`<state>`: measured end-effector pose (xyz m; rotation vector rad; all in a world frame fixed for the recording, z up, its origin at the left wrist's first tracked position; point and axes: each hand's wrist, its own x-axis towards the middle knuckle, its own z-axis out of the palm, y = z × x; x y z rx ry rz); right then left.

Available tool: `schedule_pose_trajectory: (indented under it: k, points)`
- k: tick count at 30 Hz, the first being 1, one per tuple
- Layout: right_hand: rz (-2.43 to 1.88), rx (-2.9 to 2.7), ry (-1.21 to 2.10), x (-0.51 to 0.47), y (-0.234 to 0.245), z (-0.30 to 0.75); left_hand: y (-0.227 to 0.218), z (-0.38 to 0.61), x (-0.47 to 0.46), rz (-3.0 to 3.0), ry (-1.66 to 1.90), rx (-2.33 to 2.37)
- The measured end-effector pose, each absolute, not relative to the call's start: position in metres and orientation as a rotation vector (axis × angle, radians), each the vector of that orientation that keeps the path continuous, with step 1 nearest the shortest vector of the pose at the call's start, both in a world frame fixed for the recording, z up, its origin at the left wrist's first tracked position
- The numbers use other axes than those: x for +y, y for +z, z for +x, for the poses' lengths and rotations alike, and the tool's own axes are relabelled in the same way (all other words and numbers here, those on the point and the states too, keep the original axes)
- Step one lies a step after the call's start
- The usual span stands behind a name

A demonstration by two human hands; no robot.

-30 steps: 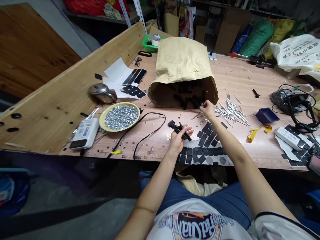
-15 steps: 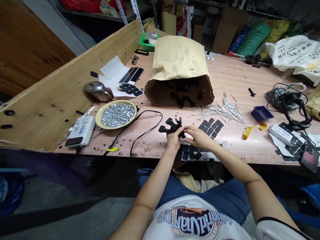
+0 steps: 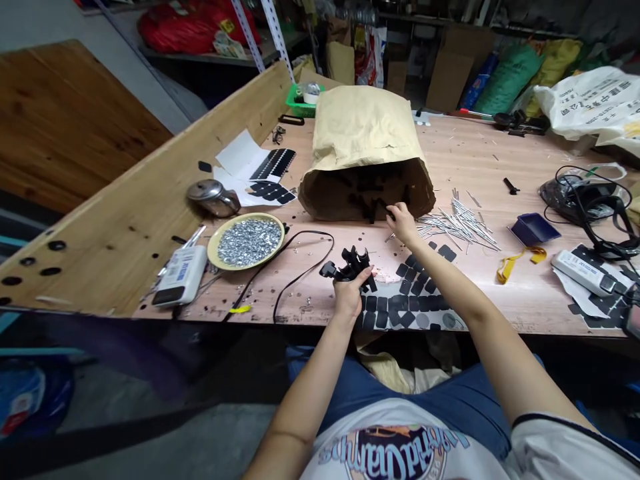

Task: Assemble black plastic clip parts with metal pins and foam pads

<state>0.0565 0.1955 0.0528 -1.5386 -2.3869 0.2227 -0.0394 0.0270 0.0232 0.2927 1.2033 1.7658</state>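
My left hand is at the table's front, closed around a bunch of black plastic parts that stick out above the fingers. My right hand reaches to the mouth of a tan paper sack lying on its side. Its fingertips are at a black plastic part near the sack's lip, and I cannot tell whether they grip it. More black parts lie inside the sack's dark opening. Black rounded pads on a white backing sheet lie beneath and between my hands.
A pile of steel nails lies right of the sack. To the left are a yellow plate of small metal pieces and a black cord. A raised wooden board runs along the table's left side. A blue tray stands right.
My right hand has left the bunch in my left hand and moved forward to the sack's mouth. The bunch of black parts now stands a little higher in my left hand.
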Motion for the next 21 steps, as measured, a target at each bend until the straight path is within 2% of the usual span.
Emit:
schedule_pose_trajectory:
  k: [6,12,18,21]
  points:
    - [-1.046,-2.243,0.627,0.101,0.076,0.102,0.002,-0.032,0.017,1.030,1.783,1.496]
    - [-1.059,-2.108,0.600,0.042,0.086,0.124,-0.002,-0.015,0.005,1.794,1.727,1.308]
    - [-1.074,-2.132,0.732,0.048,0.082,0.134,-0.007,0.000,0.003,1.577,1.657,1.317]
    - [-1.248,-2.157,0.577,0.086,0.075,0.143,-0.005,0.007,0.007,1.250,1.670,1.378]
